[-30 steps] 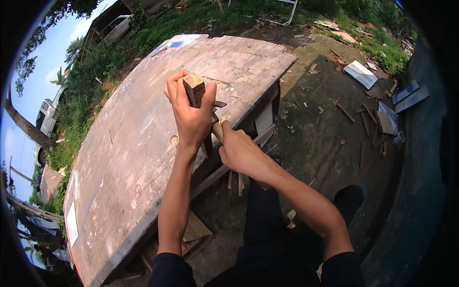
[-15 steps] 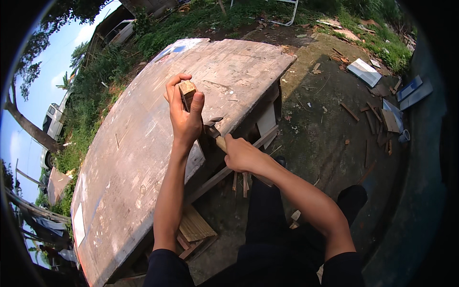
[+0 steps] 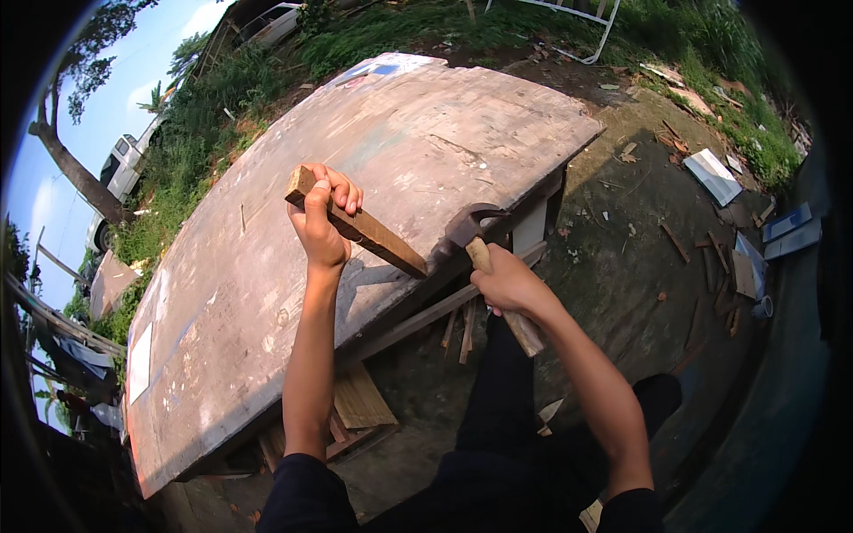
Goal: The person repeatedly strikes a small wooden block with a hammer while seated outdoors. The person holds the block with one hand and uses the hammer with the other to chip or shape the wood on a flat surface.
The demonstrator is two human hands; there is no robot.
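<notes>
My left hand [image 3: 322,233] is closed around the upper end of a short wooden batten [image 3: 380,240], held at a slant over the tabletop. The batten's lower end points toward the table's near edge; whether it touches the surface I cannot tell. My right hand [image 3: 514,282] grips the wooden handle of a claw hammer [image 3: 462,229] partway along. The dark metal head is up beside the table edge, a little right of the batten's lower end and apart from it. Beneath both is a large, worn wooden table [image 3: 240,311], stained with paint.
Wood offcuts [image 3: 364,400] lie under the table's near side. On the concrete ground at right are scattered wood strips [image 3: 715,262], a white panel [image 3: 713,176] and a small cup [image 3: 762,307]. A white metal frame [image 3: 591,40] stands beyond. Grass and a parked vehicle [image 3: 120,169] are at left.
The batten has swung from nearly end-on to a slant, its lower end now toward the right. My right hand and the hammer have moved right, away from my left hand. The view has shifted.
</notes>
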